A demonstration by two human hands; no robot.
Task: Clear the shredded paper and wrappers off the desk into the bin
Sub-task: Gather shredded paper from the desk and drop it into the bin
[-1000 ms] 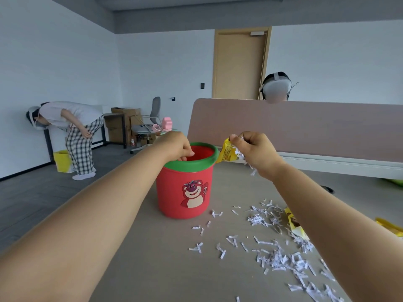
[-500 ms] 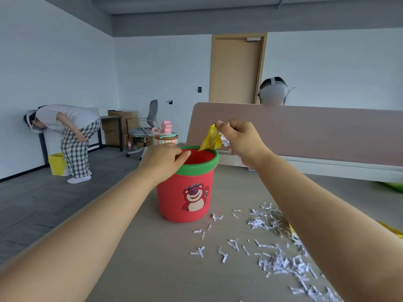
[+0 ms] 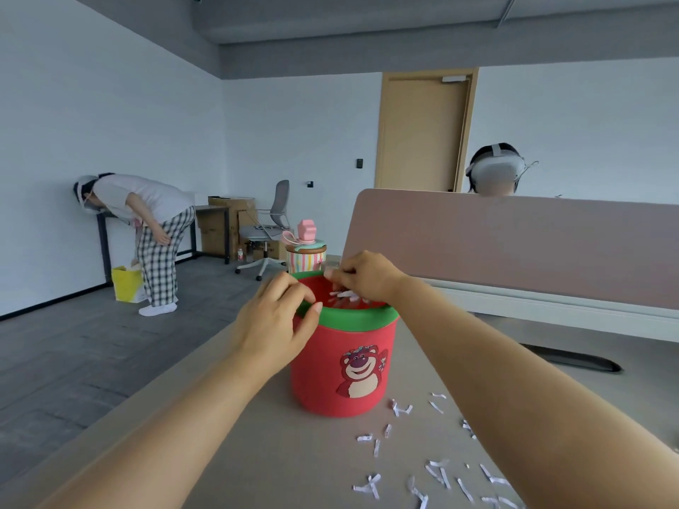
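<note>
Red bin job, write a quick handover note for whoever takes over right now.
Left hand: gripping the green rim of the red bin, steadying it.
Right hand: over the bin's mouth, letting white shreds drop in; whether it is empty yet, unclear.
Done: at least one handful is going in.
Left: shredded paper lies scattered on the desk, right of the bin. No wrappers in view.

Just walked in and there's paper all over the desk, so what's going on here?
A person is clearing the desk into a red bin. The left hand grips the bin's green rim, while the right hand is over the opening, with white shreds at its fingers. Plenty of shredded paper remains on the desk.
</note>
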